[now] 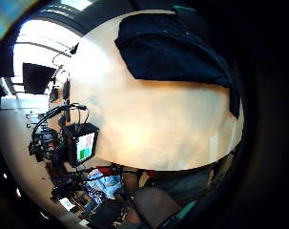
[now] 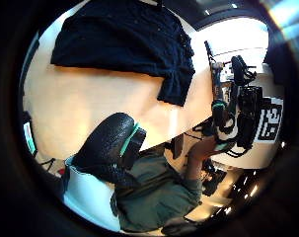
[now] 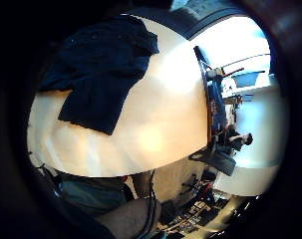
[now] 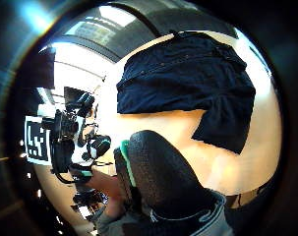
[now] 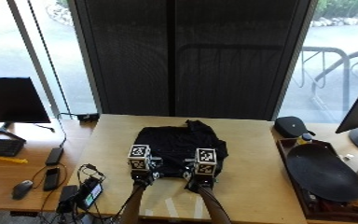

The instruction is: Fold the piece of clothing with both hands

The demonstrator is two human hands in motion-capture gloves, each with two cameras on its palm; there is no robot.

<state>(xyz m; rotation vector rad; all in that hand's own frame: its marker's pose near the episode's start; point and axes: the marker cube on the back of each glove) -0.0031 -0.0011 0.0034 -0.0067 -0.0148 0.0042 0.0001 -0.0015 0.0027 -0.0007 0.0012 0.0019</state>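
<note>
Limp, light black cloth garment (image 5: 180,143) on pale wooden table (image 5: 253,177); take near corners; both hands' finger state: cannot tell

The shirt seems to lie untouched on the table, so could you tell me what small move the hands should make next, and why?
Probably lower both hands to the shirt's near edge and pinch it. The palm views show it spread on the table with bare wood between it and the palms, so neither hand appears to hold cloth yet.
</note>
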